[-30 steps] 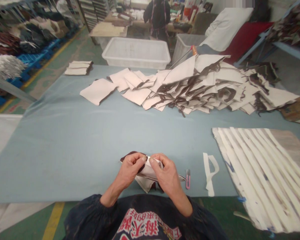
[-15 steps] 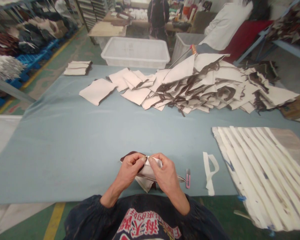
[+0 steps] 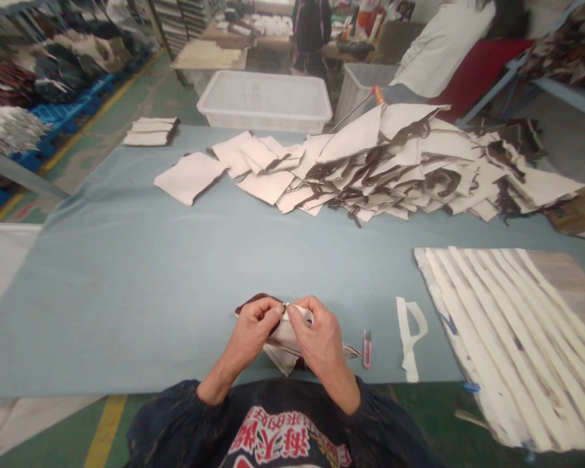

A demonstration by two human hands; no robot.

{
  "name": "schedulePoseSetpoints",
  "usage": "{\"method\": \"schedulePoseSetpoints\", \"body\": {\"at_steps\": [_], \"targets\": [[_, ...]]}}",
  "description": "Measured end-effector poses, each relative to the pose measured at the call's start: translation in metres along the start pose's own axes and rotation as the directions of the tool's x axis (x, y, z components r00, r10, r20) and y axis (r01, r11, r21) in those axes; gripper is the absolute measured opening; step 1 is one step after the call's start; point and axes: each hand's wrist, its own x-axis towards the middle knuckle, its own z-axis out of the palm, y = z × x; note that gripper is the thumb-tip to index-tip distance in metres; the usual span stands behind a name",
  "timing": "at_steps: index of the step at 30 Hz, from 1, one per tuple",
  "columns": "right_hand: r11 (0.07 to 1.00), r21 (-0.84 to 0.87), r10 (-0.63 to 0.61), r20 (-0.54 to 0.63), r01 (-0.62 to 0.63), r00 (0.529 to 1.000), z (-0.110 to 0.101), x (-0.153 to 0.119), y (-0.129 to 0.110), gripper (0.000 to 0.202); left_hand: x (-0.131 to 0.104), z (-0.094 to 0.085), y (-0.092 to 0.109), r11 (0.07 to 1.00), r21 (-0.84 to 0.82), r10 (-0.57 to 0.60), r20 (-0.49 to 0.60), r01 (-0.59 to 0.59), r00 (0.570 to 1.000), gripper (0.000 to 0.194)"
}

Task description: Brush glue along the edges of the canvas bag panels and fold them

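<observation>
My left hand (image 3: 256, 328) is closed in a pinch on the edge of a cream fabric piece with dark brown trim (image 3: 285, 337). Thumb and finger of my right hand (image 3: 322, 335) pinch a short white strip (image 3: 303, 314), which curls into a loop beside the thumb. The fingertips of both hands nearly meet at the fabric's edge; the exact contact there is too small to make out. Part of the piece is hidden under my hands. Just right of my right hand lie pink thread snips (image 3: 367, 349). A loose, bent white strip (image 3: 409, 338) rests farther right.
A big heap of cream and brown fabric pieces (image 3: 394, 169) spreads across the back of the blue-covered table (image 3: 141, 279). A small stack (image 3: 151, 132) sits at the far left. White strips on a board (image 3: 511, 338) stand at right. Beyond are a white bin (image 3: 264, 104) and people.
My right hand has shifted slightly left, its wrist turning a little. The white strip by its thumb now shows more as an open loop. My left hand stays nearly still.
</observation>
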Motion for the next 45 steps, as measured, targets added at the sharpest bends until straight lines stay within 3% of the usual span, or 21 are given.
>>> {"method": "schedulePoseSetpoints", "body": {"at_steps": [5, 11, 19, 32, 45], "targets": [[0.998, 0.067, -0.015, 0.041, 0.013, 0.999, 0.003, 0.004, 0.004, 0.025, 0.0, -0.002, -0.003, 1.0, -0.007, -0.011, -0.004, 0.011, 1.0, 0.032], [0.999, 0.032, -0.023, 0.068, 0.021, 0.997, 0.006, 0.007, 0.009, 0.029, -0.004, -0.003, -0.006, 0.998, -0.052, -0.038, -0.019, 0.037, 0.999, 0.036], [0.998, 0.065, -0.011, 0.069, 0.006, 0.998, 0.007, 0.005, 0.01, 0.03, -0.007, -0.004, -0.005, 0.989, -0.123, -0.076, 0.074, 0.085, 0.994, 0.031], [0.971, 0.236, 0.005, 0.091, -0.027, 0.996, 0.009, 0.0, 0.011, 0.031, -0.013, 0.007, 0.0, 0.998, 0.053, 0.021, -0.065, -0.017, 0.998, 0.013], [0.885, 0.464, -0.027, 0.113, -0.029, 0.993, 0.015, -0.008, 0.013, 0.032, -0.019, 0.013, -0.008, 0.995, 0.057, 0.094, -0.15, -0.086, 0.984, 0.012]]}}
